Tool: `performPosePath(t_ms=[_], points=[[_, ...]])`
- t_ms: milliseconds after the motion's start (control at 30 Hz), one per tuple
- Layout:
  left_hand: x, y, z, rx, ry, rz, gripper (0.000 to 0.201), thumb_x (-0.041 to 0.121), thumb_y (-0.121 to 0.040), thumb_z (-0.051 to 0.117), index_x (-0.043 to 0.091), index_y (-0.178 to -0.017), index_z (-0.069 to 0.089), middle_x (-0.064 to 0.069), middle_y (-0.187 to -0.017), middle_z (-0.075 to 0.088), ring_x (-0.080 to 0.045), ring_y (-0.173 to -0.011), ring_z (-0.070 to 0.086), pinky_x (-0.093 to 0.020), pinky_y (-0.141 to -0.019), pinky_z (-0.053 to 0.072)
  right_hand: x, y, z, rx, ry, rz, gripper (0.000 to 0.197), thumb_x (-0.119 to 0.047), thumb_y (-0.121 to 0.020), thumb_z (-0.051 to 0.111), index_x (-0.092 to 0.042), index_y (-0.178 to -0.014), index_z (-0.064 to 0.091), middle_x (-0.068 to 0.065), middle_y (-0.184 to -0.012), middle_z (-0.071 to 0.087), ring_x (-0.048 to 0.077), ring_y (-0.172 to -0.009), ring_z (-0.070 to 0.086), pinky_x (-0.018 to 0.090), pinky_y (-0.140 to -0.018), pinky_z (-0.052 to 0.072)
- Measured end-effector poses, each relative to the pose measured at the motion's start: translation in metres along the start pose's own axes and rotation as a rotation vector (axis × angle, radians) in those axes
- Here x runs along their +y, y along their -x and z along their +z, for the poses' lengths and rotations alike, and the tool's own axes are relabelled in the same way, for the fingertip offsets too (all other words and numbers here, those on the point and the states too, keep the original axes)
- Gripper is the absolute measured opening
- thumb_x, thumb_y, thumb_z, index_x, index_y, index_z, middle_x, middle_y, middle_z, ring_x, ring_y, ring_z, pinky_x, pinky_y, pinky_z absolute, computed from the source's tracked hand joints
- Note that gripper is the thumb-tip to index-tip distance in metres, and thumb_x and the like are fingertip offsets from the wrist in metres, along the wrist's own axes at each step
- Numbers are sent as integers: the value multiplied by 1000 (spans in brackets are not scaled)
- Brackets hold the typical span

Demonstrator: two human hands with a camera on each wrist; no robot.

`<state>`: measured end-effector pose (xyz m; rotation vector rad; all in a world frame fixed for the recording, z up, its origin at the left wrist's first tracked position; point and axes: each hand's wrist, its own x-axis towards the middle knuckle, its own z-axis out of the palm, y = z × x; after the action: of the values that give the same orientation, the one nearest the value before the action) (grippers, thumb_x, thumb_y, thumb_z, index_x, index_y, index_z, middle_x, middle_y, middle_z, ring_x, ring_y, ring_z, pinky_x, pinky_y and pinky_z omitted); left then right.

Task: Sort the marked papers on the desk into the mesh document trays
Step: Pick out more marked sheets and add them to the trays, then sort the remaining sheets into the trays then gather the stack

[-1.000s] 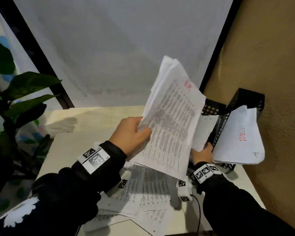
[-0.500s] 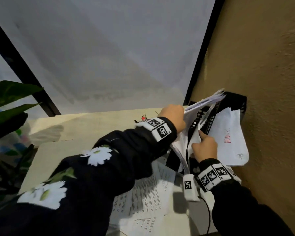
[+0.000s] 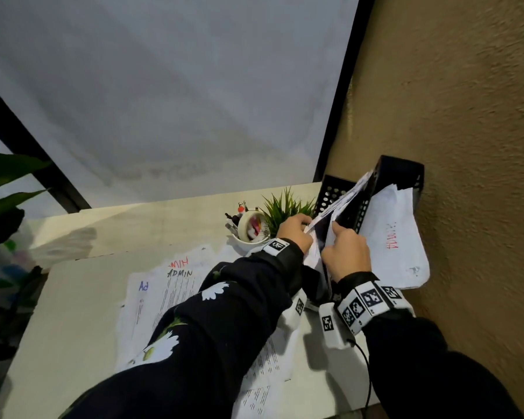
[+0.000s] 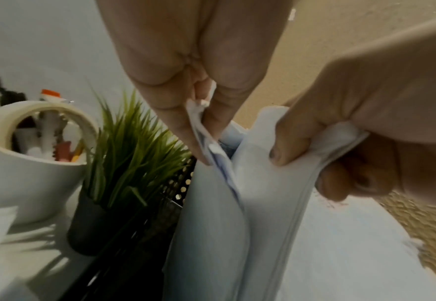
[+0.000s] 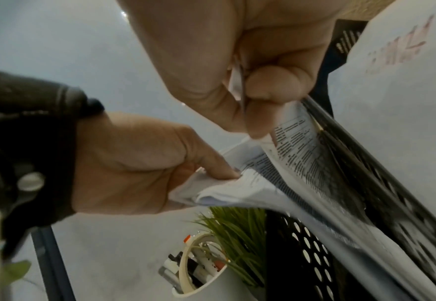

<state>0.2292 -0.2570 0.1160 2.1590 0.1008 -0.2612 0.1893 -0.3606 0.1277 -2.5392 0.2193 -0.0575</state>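
The left hand (image 3: 295,234) pinches the printed sheaf (image 5: 276,179), feeding it into the mesh tray (image 3: 353,213); the right hand (image 3: 347,255) grips filed sheets (image 4: 271,183), likely parting them.

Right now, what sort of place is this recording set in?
Probably a small office desk set against a wall: black mesh document trays, printed papers marked ADMIN on the desktop, and a white cup of pens beside a small potted plant.
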Motion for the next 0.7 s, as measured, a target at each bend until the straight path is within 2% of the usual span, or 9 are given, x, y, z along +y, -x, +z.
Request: performPosePath(t_ms=[100,200,300,400,433,500,567,633,700], points=[[-8,5,-2,-81,-114,4,30,23,-83,60,6,-108,63,-17,-104,68,-33,-97,63,-30,-78,47,0,3,15,-109,145,-27,45,-11,-85,50,-15,-130,50,21,-112,65,38,-107,59,40,-86,48],[-22,9,-7,-95,-93,13,39,37,-85,60,10,-113,63,-13,-110,68,-29,-102,63,-31,-85,48,7,7,28,-197,191,-1,37,-16,-86,51,-12,-123,53,20,-108,66,36,-102,62,38,-82,49],[-31,20,-31,29,215,41,35,30,-86,61,10,-114,62,-8,-111,67,-23,-102,64,-32,-97,49,10,10,27,-154,171,11,38,-29,-88,52,-13,-123,51,19,-108,66,36,-99,61,37,-79,48],[-63,31,-68,228,409,11,14,15,-87,58,11,-97,66,-8,-94,68,-23,-90,65,-35,-87,53,6,17,12,-1,127,-22,50,-48,-87,50,-16,-126,48,14,-112,65,34,-101,60,37,-75,46],[-84,35,-81,282,441,-47,11,11,-87,57,11,-93,66,-11,-92,68,-26,-86,65,-37,-83,53,3,21,8,55,99,-67,47,-50,-87,50,-17,-121,51,11,-106,66,33,-97,60,35,-71,44],[-130,46,-101,375,416,-214,10,8,-86,56,7,-92,65,-21,-96,69,-29,-84,66,-41,-83,54,-7,33,4,85,31,-185,32,-49,-87,51,-19,-97,54,3,-77,61,29,-76,59,31,-60,38],[-180,61,-112,387,169,-416,17,9,-85,55,0,-95,66,-26,-103,68,-35,-93,66,-40,-88,50,-13,44,16,-11,-9,-263,27,-44,-87,52,-19,-79,50,-3,-59,52,24,-61,53,31,-54,36],[-224,82,-114,318,-63,-627,26,13,-86,55,-4,-105,62,-25,-114,64,-36,-106,60,-36,-92,46,-13,54,44,-176,-68,-232,26,-37,-87,55,-17,-71,49,0,-58,54,23,-60,53,31,-54,38],[-254,106,-109,247,-161,-800,44,24,-83,58,-2,-118,52,-23,-124,55,-37,-112,55,-39,-95,44,-6,63,80,-349,-130,-110,19,-28,-85,58,-15,-72,53,6,-66,62,25,-65,57,32,-59,46]])
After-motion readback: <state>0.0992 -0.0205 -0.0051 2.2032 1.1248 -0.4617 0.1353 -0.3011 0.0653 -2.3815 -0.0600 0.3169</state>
